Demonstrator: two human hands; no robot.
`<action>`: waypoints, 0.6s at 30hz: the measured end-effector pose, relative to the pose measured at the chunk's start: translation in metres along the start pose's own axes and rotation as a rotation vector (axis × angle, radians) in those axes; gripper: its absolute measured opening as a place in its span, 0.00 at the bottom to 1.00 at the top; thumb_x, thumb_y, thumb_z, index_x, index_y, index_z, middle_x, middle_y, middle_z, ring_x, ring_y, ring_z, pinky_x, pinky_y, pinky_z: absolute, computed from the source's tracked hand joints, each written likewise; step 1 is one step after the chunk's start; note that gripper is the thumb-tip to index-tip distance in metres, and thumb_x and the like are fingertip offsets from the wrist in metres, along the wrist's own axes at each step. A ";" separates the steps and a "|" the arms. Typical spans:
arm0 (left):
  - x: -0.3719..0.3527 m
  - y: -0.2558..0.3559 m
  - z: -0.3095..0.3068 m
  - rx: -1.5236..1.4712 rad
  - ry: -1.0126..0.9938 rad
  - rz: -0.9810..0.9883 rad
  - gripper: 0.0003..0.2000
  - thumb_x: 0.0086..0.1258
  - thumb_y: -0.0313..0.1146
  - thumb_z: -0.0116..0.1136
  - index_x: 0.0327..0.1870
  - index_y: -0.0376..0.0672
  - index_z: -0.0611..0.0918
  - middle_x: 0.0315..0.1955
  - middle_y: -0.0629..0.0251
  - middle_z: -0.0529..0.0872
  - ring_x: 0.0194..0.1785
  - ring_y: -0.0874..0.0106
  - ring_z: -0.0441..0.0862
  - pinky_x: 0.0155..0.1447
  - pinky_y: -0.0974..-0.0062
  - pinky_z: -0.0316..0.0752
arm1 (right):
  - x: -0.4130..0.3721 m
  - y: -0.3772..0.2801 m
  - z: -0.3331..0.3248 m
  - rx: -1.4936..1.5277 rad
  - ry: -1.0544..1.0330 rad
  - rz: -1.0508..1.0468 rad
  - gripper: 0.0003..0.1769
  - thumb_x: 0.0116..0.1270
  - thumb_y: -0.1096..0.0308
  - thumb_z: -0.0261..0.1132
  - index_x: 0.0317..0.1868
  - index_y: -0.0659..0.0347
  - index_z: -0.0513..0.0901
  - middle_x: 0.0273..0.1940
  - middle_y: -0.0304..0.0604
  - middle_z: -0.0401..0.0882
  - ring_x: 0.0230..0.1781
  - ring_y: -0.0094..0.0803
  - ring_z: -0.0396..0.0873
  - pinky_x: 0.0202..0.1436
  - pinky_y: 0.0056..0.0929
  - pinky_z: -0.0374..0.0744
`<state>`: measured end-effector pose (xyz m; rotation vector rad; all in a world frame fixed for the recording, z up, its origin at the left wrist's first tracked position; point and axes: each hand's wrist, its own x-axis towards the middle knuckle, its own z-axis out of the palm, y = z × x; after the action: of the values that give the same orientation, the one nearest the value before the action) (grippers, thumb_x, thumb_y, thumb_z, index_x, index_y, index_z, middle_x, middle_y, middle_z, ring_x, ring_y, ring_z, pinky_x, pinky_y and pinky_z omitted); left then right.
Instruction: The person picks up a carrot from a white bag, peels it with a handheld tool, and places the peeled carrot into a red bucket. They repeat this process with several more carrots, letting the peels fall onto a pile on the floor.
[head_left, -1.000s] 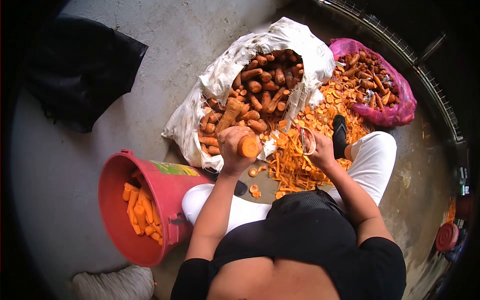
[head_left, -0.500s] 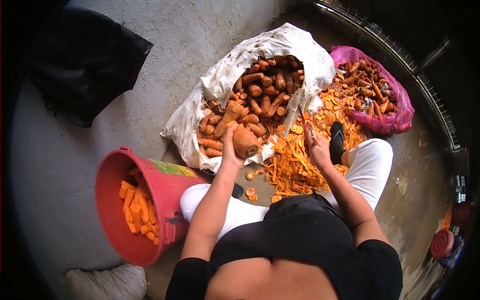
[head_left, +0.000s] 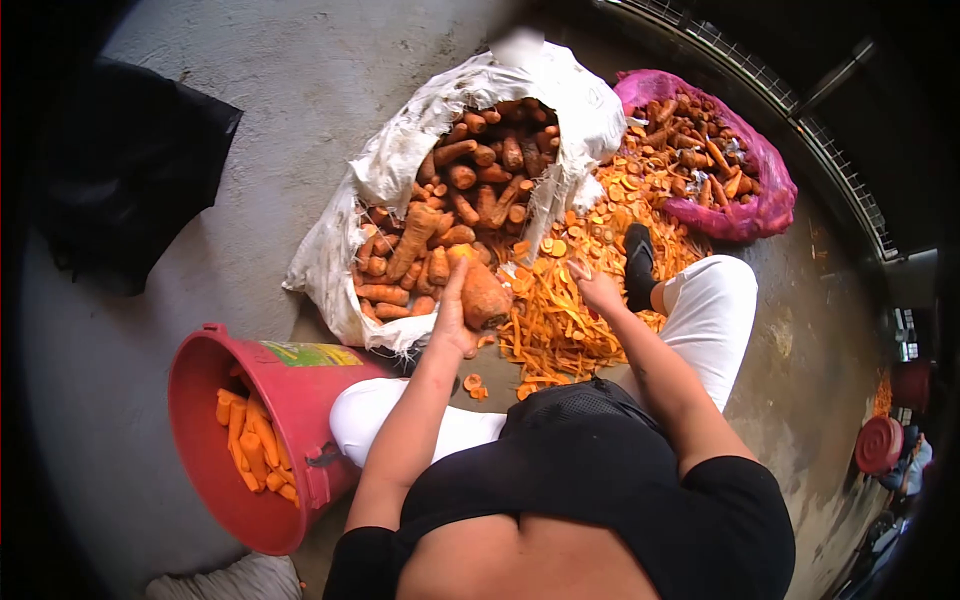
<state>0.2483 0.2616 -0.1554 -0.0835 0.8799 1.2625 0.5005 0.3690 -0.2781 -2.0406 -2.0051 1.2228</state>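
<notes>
My left hand [head_left: 453, 318] is wrapped around a thick, unpeeled carrot [head_left: 486, 298], its blunt end turned toward the right. My right hand [head_left: 599, 291] is closed over the peelings, a short gap to the right of the carrot; whatever is in its fingers is too small and blurred to name. Beneath and between both hands lies a heap of orange carrot peelings and cut slices [head_left: 545, 325]. Just beyond my left hand, a torn white sack [head_left: 322, 250] gapes open, full of unpeeled carrots [head_left: 462, 178].
On the left, a tilted red bucket [head_left: 315, 400] holds peeled carrots [head_left: 250, 440]. A pink mesh sack [head_left: 775, 195] of carrot pieces lies at the far right. Black cloth or plastic [head_left: 140, 160] is at upper left, a pale sack [head_left: 230, 580] at the bottom. A person [head_left: 912, 465] appears at the right edge.
My right hand has come lower and closer to the carrot, its fingers more closed. The left hand still grips the carrot, slightly turned. The whole view has shifted, moving the scene leftward.
</notes>
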 end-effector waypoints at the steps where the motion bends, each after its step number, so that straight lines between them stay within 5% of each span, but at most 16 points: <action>1: -0.002 0.003 0.003 0.031 0.018 0.028 0.28 0.62 0.58 0.63 0.52 0.45 0.73 0.38 0.60 0.81 0.41 0.66 0.84 0.46 0.63 0.83 | 0.004 0.013 0.008 -0.077 0.005 0.058 0.21 0.65 0.54 0.58 0.38 0.68 0.83 0.29 0.56 0.82 0.28 0.48 0.81 0.34 0.44 0.76; 6: 0.008 0.009 -0.003 0.045 -0.061 0.033 0.30 0.64 0.58 0.61 0.55 0.42 0.73 0.40 0.58 0.82 0.43 0.65 0.84 0.49 0.63 0.83 | 0.017 0.033 0.025 -0.165 0.093 0.196 0.21 0.66 0.54 0.58 0.46 0.64 0.82 0.34 0.54 0.83 0.32 0.45 0.83 0.34 0.43 0.78; 10: 0.004 0.009 0.007 0.069 -0.111 0.069 0.31 0.67 0.60 0.55 0.57 0.39 0.73 0.42 0.54 0.82 0.45 0.62 0.84 0.50 0.60 0.83 | 0.032 0.018 0.013 -0.335 0.154 0.091 0.35 0.64 0.42 0.62 0.58 0.66 0.74 0.49 0.57 0.80 0.43 0.46 0.82 0.42 0.43 0.80; 11: 0.002 0.009 0.009 0.083 -0.116 0.080 0.31 0.68 0.60 0.54 0.57 0.38 0.73 0.42 0.54 0.82 0.45 0.62 0.84 0.51 0.60 0.83 | 0.035 0.011 0.000 -0.210 0.053 0.044 0.40 0.60 0.38 0.63 0.55 0.68 0.74 0.50 0.66 0.78 0.52 0.52 0.80 0.51 0.45 0.79; 12: 0.002 0.010 0.009 0.063 -0.145 0.056 0.32 0.68 0.60 0.53 0.57 0.38 0.73 0.42 0.54 0.82 0.45 0.62 0.84 0.50 0.60 0.83 | 0.039 0.007 -0.008 -0.186 0.017 -0.028 0.45 0.57 0.30 0.62 0.52 0.71 0.76 0.45 0.65 0.80 0.52 0.51 0.80 0.48 0.42 0.79; 16: 0.001 0.009 0.006 -0.022 -0.184 -0.008 0.31 0.71 0.60 0.47 0.58 0.37 0.72 0.41 0.55 0.82 0.44 0.61 0.84 0.51 0.60 0.83 | 0.016 -0.052 -0.058 0.308 0.025 -0.183 0.44 0.58 0.27 0.57 0.44 0.68 0.79 0.33 0.48 0.81 0.38 0.34 0.80 0.41 0.33 0.76; 18: -0.007 0.011 0.015 -0.046 -0.148 -0.018 0.31 0.72 0.60 0.45 0.57 0.38 0.72 0.40 0.55 0.82 0.42 0.61 0.84 0.50 0.60 0.83 | -0.003 -0.086 -0.091 0.419 -0.066 -0.341 0.30 0.72 0.41 0.54 0.46 0.65 0.79 0.32 0.42 0.79 0.33 0.27 0.77 0.38 0.29 0.75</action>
<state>0.2462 0.2677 -0.1368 -0.0336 0.7211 1.2562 0.4777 0.4251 -0.1683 -1.4213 -1.8220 1.4876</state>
